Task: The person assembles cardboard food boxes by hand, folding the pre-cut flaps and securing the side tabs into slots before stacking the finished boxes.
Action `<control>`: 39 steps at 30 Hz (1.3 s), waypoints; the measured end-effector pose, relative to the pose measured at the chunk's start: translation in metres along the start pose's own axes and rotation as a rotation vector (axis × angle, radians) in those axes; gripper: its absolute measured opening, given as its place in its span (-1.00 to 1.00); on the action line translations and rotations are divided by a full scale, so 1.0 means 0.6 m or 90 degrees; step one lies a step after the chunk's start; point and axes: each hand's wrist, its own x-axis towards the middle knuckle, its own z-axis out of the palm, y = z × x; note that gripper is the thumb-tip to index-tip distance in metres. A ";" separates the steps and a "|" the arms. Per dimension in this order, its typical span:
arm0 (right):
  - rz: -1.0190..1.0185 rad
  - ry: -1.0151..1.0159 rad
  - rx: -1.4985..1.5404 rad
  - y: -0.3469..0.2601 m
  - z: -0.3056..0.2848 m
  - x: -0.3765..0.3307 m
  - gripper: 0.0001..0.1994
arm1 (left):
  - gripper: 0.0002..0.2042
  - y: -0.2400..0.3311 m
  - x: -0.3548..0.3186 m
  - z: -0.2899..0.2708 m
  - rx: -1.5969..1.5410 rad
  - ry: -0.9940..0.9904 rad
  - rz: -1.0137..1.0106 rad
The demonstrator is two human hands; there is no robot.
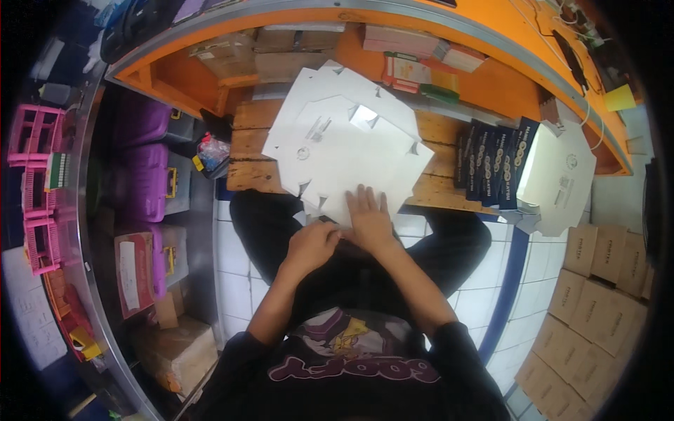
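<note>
At the far left, pink plastic lattice crates (36, 179) stand stacked along the edge, and beside them purple plastic cases with yellow latches (151, 179) sit in a column. Moving inward, the wooden plank counter (249, 151) carries a spread stack of flat white die-cut cardboard box blanks (344, 151), overlapping one another and reaching to the counter's near edge. The left hand (312, 244) is curled into a loose fist at that near edge, pinching the lowest flap of the top blank; the fingertips are hidden, so the exact grip cannot be confirmed. Just beside it, the right hand (368, 217) lies flat and open, palm down, pressing on the same blank. Further right, a row of dark blue printed flat cartons (491, 165) stands upright on the counter. At the far right, folded brown cardboard boxes (597, 295) lie stacked on the white tiled floor (474, 298).
</note>
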 end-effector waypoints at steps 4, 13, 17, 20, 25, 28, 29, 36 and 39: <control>0.004 -0.051 0.007 0.000 0.025 0.006 -0.07 | -0.73 -0.042 -0.015 -0.005 -0.005 -0.002 -0.021; 0.095 -0.127 0.281 0.044 -0.042 0.019 -0.68 | -0.74 -0.107 0.011 0.018 -0.061 -0.021 -0.048; 0.117 -0.114 0.515 0.092 -0.032 0.024 -0.74 | -0.73 -0.084 0.017 0.021 -0.045 0.024 -0.063; 0.110 -0.195 0.593 0.102 -0.030 0.040 -0.69 | -0.72 -0.092 0.026 0.032 -0.053 0.049 -0.036; 0.112 -0.311 0.626 0.133 -0.031 0.062 -0.66 | -0.72 -0.089 0.029 0.032 -0.054 0.018 -0.031; 0.123 -0.295 0.718 0.131 -0.048 0.061 -0.71 | -0.75 -0.092 0.020 0.028 -0.103 0.064 -0.018; 0.126 -0.281 0.761 0.132 -0.051 0.055 -0.72 | -0.75 -0.089 0.020 0.027 -0.153 0.113 -0.005; 0.136 -0.120 0.814 0.114 -0.111 0.013 -0.77 | -0.68 -0.023 0.079 0.016 -0.366 0.478 0.164; 0.121 -0.085 0.764 0.113 -0.119 0.010 -0.77 | -0.79 0.000 0.106 0.014 -0.236 0.511 0.245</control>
